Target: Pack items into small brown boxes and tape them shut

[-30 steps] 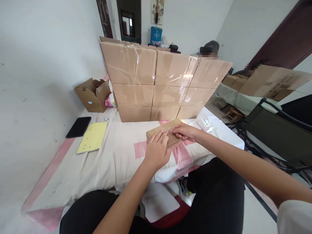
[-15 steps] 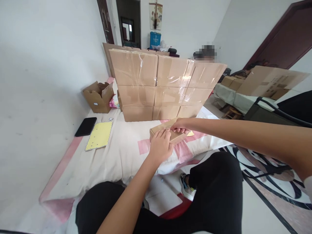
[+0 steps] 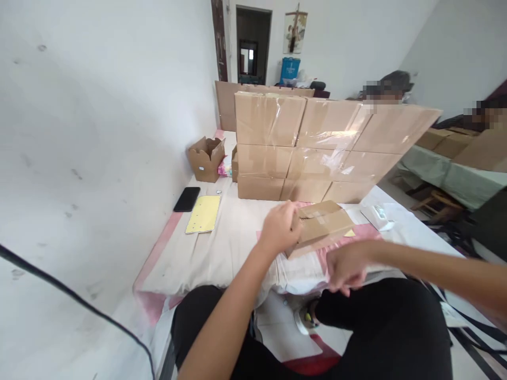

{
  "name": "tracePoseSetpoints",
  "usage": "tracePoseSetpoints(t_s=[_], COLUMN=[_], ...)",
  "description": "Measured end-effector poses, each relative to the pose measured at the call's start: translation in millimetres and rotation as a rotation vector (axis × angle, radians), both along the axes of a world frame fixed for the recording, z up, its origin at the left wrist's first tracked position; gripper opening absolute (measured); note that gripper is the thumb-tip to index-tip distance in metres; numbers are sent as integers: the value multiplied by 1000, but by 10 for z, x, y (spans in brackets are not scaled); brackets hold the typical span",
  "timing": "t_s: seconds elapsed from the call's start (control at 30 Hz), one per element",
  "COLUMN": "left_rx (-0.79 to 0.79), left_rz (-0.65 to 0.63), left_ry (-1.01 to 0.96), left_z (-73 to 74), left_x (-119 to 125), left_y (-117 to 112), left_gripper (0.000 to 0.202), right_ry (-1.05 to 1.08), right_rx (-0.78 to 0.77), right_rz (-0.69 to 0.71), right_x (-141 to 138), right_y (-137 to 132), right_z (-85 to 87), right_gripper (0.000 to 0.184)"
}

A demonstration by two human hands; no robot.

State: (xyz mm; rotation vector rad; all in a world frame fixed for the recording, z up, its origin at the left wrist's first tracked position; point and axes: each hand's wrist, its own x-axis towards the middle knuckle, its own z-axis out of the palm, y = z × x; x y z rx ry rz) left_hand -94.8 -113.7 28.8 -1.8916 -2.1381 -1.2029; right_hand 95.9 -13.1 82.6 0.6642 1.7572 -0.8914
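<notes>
On the cloth-covered surface lies a small closed cardboard box with a strip of clear tape across its top. My left hand is closed over the box's left end, thumb and fingers pressed against it. In front of the box, apart from it and above the near edge of the cloth, my right hand is curled with its fingers drawn in. It is slightly blurred, and anything inside it is hidden. A bit of yellow paper shows beside the box's right side.
Taped cardboard boxes stand stacked like a wall behind. To the left are an open carton, a black tablet-like item and a yellow sheet. A white object lies right. Other people are beyond the stack.
My right hand has left the box top and moved toward me, down past its near side. My left hand has shifted to the box's left end. The view has turned left.
</notes>
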Motion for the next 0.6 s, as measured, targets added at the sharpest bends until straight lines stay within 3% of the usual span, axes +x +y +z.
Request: tracePoseSetpoints(t_s=[0.03, 0.13, 0.17, 0.23, 0.3, 0.37, 0.47, 0.6], left_rx=[-1, -73, -141, -282, -416, -538, -639, -687], left_rz=[94, 427, 568, 776, 916, 1011, 1103, 1145], left_ry=[-13, -46, -49, -59, -72, -77, -47, -11], left_z=[53, 86, 48, -89, -283, -499, -797, -1021], left_x=[-257, -1236, -1584, -2219, -2709, -3038, -3314, -3501], left_y=[-35, -186, -250, -373, -457, -473, -392, -257], left_gripper=[23, 25, 28, 33, 37, 43, 58, 67], right_ry=[100, 629, 756, 947, 1154, 1331, 1460, 1477], right_rx=[-17, 338, 373, 347, 306, 271, 258, 247], right_rz=[107, 459, 550, 616, 578, 511, 504, 536], right_x=[-16, -244, -391, -778, -1229, -1657, -2106, -2276], right_y=[-208, -771, -913, -1118, -1234, -1282, -1273, -1228], right_z=[-173, -797, -999, -1329, -1530, -1632, -1737, -1898], right_gripper=[26, 18, 20, 22, 27, 28, 27, 27])
